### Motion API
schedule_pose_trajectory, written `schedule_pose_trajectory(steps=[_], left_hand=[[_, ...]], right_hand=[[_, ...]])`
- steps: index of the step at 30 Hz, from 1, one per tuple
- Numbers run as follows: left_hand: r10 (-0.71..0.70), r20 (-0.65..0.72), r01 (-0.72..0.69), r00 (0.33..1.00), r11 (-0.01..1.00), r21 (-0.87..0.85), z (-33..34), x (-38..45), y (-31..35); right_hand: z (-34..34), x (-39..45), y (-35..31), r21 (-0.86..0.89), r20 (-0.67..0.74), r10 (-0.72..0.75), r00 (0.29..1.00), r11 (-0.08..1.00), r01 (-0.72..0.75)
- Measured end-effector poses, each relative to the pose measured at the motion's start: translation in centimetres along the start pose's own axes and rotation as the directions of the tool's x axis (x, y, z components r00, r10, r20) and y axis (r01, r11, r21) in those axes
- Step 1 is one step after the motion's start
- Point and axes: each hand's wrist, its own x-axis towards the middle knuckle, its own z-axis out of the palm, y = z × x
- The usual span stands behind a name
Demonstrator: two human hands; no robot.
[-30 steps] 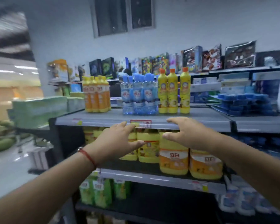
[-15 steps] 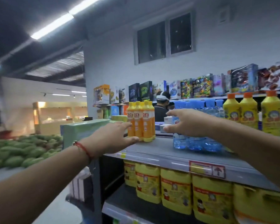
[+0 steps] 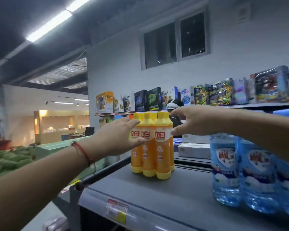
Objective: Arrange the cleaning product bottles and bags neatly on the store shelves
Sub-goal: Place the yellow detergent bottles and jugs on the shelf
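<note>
Grey top shelf (image 3: 140,194) carries the orange bottle cluster (image 3: 151,145) near its left end. Left hand (image 3: 117,139) touches the cluster's side, fingers straight; right hand (image 3: 192,121), spread, holds nothing. Advise squeezing evenly from both flanks. Bare shelf lies between cluster and blue bottles (image 3: 250,172); the left edge is close.

Back shelf: a row of colourful printed toy boxes (image 3: 220,92) standing upright along the white wall.
Wall above: a dark two-pane window (image 3: 175,39).
Ceiling: long white fluorescent strip lights (image 3: 48,25).
Far left: a heap of green produce (image 3: 7,160), possibly mangoes, blurred.
Shelf edge: a red and yellow price label (image 3: 116,211).
</note>
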Motion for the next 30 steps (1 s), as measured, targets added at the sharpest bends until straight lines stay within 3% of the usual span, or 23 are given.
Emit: schedule_pose_trajectory(steps=[8, 14, 20, 25, 30], left_hand=[[0.131, -0.086, -0.127, 0.988, 0.991, 0.041, 1.9, 7.2, -4.0], [0.312, -0.100, -0.311, 0.945, 0.950, 0.027, 2.6, 12.4, -6.5], [0.452, -0.103, -0.461, 0.886, 0.881, -0.101, 4.5, 14.9, -7.3], [0.456, -0.099, -0.465, 0.884, 0.840, -0.279, 5.8, 15.9, -7.6], [0.443, -0.096, -0.441, 0.891, 0.800, -0.407, 6.1, 16.4, -7.2]], right_hand=[[4.1, 7.2, -1.5, -0.102, -0.086, 0.002, 0.996, 0.995, -0.010], [4.8, 10.5, -3.4, -0.105, -0.115, 0.119, 0.986, 0.986, -0.131], [5.8, 11.5, -4.2, -0.117, -0.138, 0.228, 0.964, 0.963, -0.244], [5.3, 12.3, -3.6, -0.094, -0.158, 0.285, 0.945, 0.949, -0.302], [5.3, 12.6, -2.3, -0.034, -0.094, 0.318, 0.943, 0.946, -0.322]])
